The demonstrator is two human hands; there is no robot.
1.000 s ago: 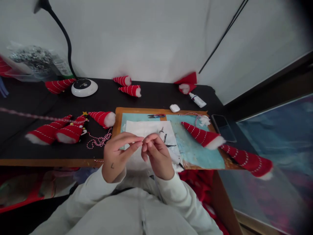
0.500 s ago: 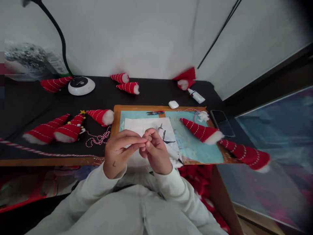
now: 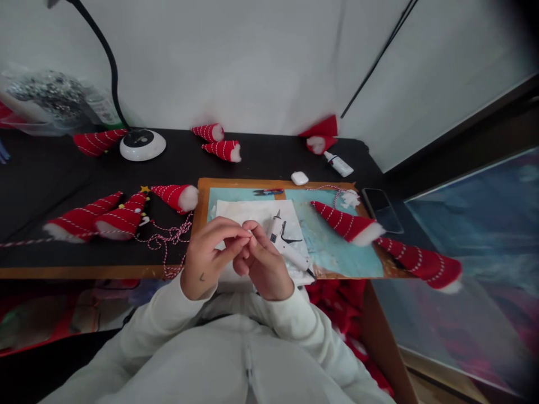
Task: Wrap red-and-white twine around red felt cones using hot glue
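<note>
My left hand (image 3: 213,255) and my right hand (image 3: 267,261) meet above the front of the work board, thumbs and fingertips pinched together. Whatever lies between the fingertips is too small or too hidden to name. Under and behind the hands is a sheet of white paper (image 3: 236,209). A white glue gun (image 3: 290,251) lies on it, just right of my right hand, its nozzle pointing away from me. Left of my left hand, a red-and-white twisted cord (image 3: 170,238) is heaped in loose loops on the black table.
Stuffed red cones (image 3: 122,219) with white stitching lie at left; others (image 3: 345,221) lie at right. Snips (image 3: 268,192), a white case (image 3: 299,178), a glue bottle (image 3: 339,165) and a phone (image 3: 382,210) surround the blue board (image 3: 337,258). A lamp base (image 3: 143,145) stands at back left.
My right hand has turned slightly, and the fingertips of both hands press closer together. The cord at left has shifted, its straight length along the front edge now drawn into loops. The glue gun shows more fully.
</note>
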